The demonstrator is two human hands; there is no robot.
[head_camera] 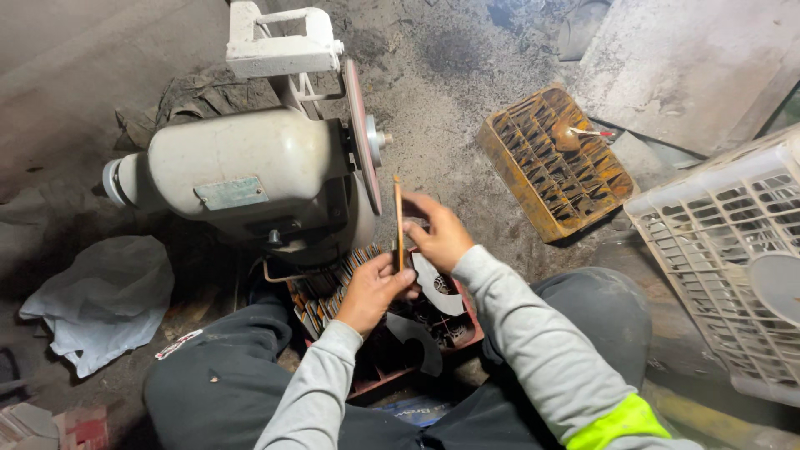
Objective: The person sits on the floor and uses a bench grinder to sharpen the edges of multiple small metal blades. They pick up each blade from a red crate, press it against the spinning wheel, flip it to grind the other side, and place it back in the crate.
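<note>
A grey bench grinder [242, 179] stands on the dirty floor with its thin reddish wheel [363, 137] facing me. Both hands hold a narrow, flat metal blade [398, 212] upright, just right of the wheel. My left hand [375, 287] grips the blade's lower end. My right hand [437, 233] supports it from the right, fingers spread along its side. Whether the blade touches the wheel I cannot tell. Below the hands, a red crate [467, 329] holds curved metal blades [440, 283] and a row of stacked flat pieces [329, 296].
A rusty orange crate [554, 162] lies to the right with a small tool in it. A white plastic basket [733, 250] stands at the far right. A crumpled white bag [104, 300] lies left. My dark-trousered knees [225, 375] flank the red crate.
</note>
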